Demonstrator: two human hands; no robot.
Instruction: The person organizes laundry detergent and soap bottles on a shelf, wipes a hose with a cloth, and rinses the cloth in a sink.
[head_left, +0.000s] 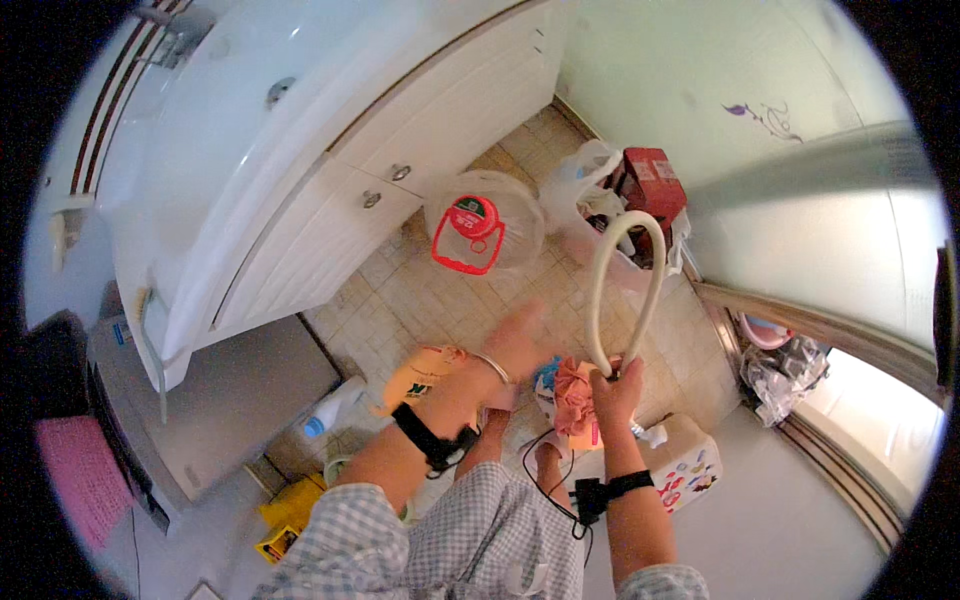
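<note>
My right hand (619, 394) grips the ends of a cream flexible hose (600, 292), which stands up in a loop above the fist. Beside that hand is a bunched pink cloth or mesh puff (576, 397), with a bit of blue mesh (549, 371) to its left; whether my fingers also touch it is unclear. Blurred by motion, my left hand (517, 337) is stretched out over the tiled floor (420, 300), fingers apart and nothing visible in them. Under my left wrist lies an orange plastic bag (424, 371) bearing writing.
A big clear jug with a red cap and handle (470, 225) stands by the white vanity cabinet (315, 217). Right of it, a plastic bag (592, 169) holds a red box (654, 184). Nearby are a white bottle (337, 405), a stickered bin (686, 465) and a frosted glass panel (750, 187).
</note>
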